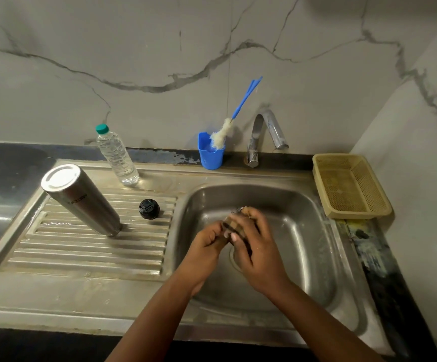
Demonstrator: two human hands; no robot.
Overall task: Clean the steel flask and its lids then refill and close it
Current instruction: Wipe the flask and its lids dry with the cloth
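The steel flask (81,199) stands upside down, mouth on the ribbed drainboard (89,257), left of the sink basin (306,231). A black inner lid (148,209) sits on the drainboard just to its right. Over the middle of the basin, both hands meet around a small brown striped pad (230,225). My left hand (205,248) pinches its near end, and my right hand (255,246) curls over it from the right. A bit of something metallic shows at the pad's far end; my fingers hide the rest.
A clear water bottle (117,158) with a green cap stands at the back of the drainboard. A blue cup (210,156) holding a bottle brush (221,135) sits left of the tap (264,134). A beige plastic basket (350,186) stands to the right of the basin.
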